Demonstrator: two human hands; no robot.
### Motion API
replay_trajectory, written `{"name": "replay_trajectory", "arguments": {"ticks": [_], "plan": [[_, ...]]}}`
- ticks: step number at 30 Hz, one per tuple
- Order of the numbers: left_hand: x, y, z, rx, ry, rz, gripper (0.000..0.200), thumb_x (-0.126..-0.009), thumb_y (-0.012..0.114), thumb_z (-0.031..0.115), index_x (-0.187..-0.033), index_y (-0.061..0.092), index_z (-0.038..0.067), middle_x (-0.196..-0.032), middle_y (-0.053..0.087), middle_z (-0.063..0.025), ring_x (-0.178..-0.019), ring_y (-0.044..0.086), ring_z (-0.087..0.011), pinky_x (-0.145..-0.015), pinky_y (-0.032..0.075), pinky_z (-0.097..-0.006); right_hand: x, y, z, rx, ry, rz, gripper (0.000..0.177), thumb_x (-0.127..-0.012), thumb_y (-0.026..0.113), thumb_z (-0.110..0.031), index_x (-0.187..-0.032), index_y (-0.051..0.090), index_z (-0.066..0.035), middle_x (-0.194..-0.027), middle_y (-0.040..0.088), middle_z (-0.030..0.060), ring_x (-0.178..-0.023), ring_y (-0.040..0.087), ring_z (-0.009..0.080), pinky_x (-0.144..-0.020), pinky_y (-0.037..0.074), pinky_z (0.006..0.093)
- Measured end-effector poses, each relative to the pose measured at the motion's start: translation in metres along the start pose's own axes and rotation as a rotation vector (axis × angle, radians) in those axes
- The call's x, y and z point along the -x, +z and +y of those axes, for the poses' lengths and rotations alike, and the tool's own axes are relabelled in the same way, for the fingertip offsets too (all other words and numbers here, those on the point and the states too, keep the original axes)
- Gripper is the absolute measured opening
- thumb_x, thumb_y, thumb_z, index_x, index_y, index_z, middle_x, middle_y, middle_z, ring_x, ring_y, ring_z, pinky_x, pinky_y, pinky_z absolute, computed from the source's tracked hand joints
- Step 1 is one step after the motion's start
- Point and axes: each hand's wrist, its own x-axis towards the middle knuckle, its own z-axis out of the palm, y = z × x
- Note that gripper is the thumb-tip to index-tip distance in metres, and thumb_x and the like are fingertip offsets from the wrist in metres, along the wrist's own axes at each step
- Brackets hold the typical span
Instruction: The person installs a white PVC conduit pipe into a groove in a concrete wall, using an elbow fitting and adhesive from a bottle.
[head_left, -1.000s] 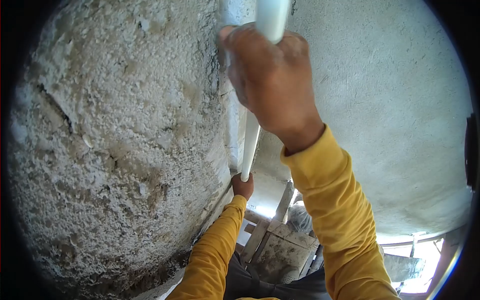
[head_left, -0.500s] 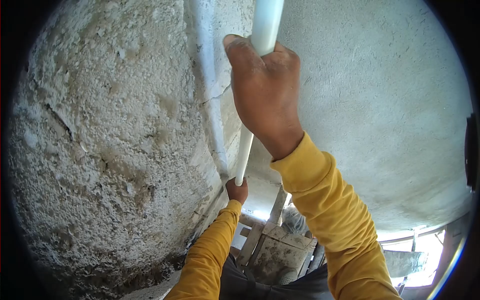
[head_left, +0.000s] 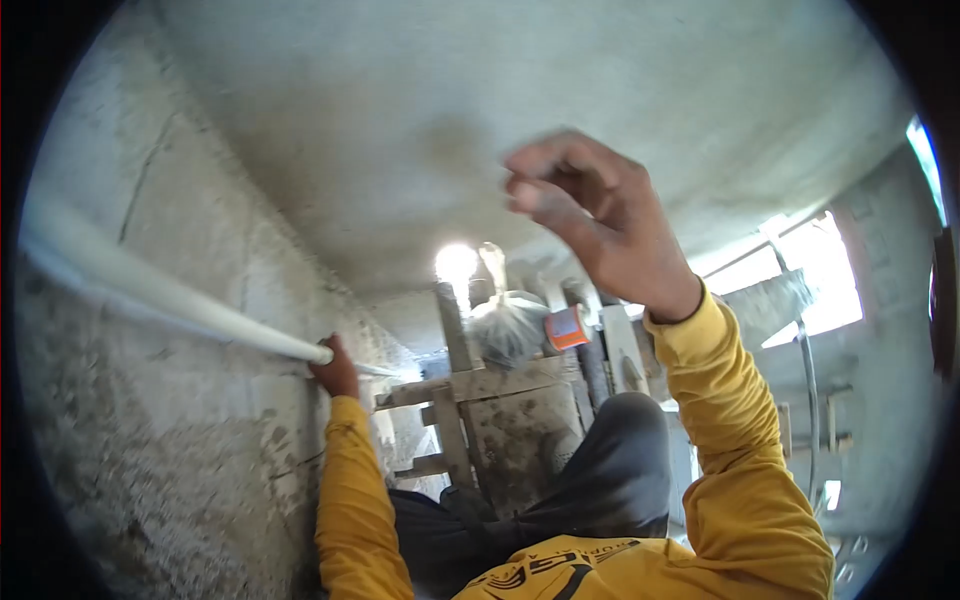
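Note:
A long white pipe [head_left: 200, 312] runs from the upper left along the rough wall. My left hand [head_left: 337, 368] is wrapped round its far end, low at the wall. My right hand [head_left: 610, 215] is raised in mid-air in front of the smooth grey surface, off the pipe. Its fingers are curled and slightly blurred, with a gap between thumb and fingertips and nothing visible between them.
Wooden planks [head_left: 510, 380] form a small platform beyond my knees. On it sit a tied clear plastic bag [head_left: 510, 325] and an orange box [head_left: 567, 328]. A bright lamp [head_left: 456, 262] shines behind. A hanging cable [head_left: 808, 400] is at the right, near a bright opening [head_left: 825, 280].
My right hand has let go of the pipe and opened. My left hand still holds the pipe, which now slants to the left. The view has swung toward the platform.

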Motion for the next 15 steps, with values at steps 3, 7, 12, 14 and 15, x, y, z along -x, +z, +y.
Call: {"name": "replay_trajectory", "arguments": {"ticks": [3, 7, 12, 14, 15], "plan": [[0.009, 0.002, 0.02, -0.087, -0.013, -0.069, 0.027, -0.096, 0.067, 0.018, -0.074, 0.06, 0.004, -0.069, 0.055, -0.0003, -0.062, 0.051, -0.0121, -0.058, 0.044, -0.0325, 0.065, -0.069, 0.068, 0.27, 0.329, 0.25, 0.02, -0.099, 0.069, -0.012, -0.107, 0.065, 0.005, -0.09, 0.07, 0.011, -0.078, 0.067, 0.011, -0.069, 0.055, 0.0298], [0.015, 0.001, 0.024, -0.027, -0.115, -0.086, 0.026, -0.098, 0.066, 0.02, -0.08, 0.061, 0.002, -0.072, 0.056, -0.0005, -0.063, 0.051, -0.0122, -0.061, 0.047, -0.0342, 0.165, -0.127, 0.201, 0.677, 0.596, 0.234, 0.016, -0.095, 0.068, -0.016, -0.096, 0.071, 0.0, -0.08, 0.074, 0.0133, -0.07, 0.071, 0.0221, -0.065, 0.055, 0.0346], [0.012, -0.01, 0.007, -0.08, -0.003, -0.035, 0.023, -0.098, 0.068, 0.019, -0.083, 0.06, 0.005, -0.072, 0.055, 0.001, -0.065, 0.05, -0.0115, -0.061, 0.045, -0.0318, 0.309, -0.151, 0.432, 1.184, 0.382, -0.608, 0.024, -0.087, 0.07, -0.037, -0.101, 0.074, -0.018, -0.115, 0.07, 0.0194, -0.112, 0.067, 0.0385, -0.092, 0.056, 0.0491], [0.021, 0.0, 0.022, -0.103, 0.013, -0.033, 0.025, -0.097, 0.068, 0.018, -0.078, 0.058, 0.005, -0.068, 0.053, 0.001, -0.062, 0.049, -0.0113, -0.059, 0.044, -0.0313, 0.299, -0.12, 0.417, 0.669, 0.94, -0.014, 0.054, -0.091, 0.071, -0.046, -0.104, 0.068, 0.006, -0.104, 0.073, 0.0264, -0.097, 0.074, 0.0386, -0.086, 0.06, 0.0444], [0.023, 0.001, 0.026, -0.103, 0.005, -0.042, 0.027, -0.097, 0.068, 0.018, -0.076, 0.057, 0.006, -0.066, 0.052, 0.0011, -0.061, 0.048, -0.0112, -0.058, 0.043, -0.0311, 0.311, -0.118, 0.443, 0.592, 0.948, -0.07, 0.057, -0.093, 0.069, -0.047, -0.101, 0.066, 0.01, -0.096, 0.073, 0.0262, -0.085, 0.075, 0.0368, -0.075, 0.062, 0.0432]]}}
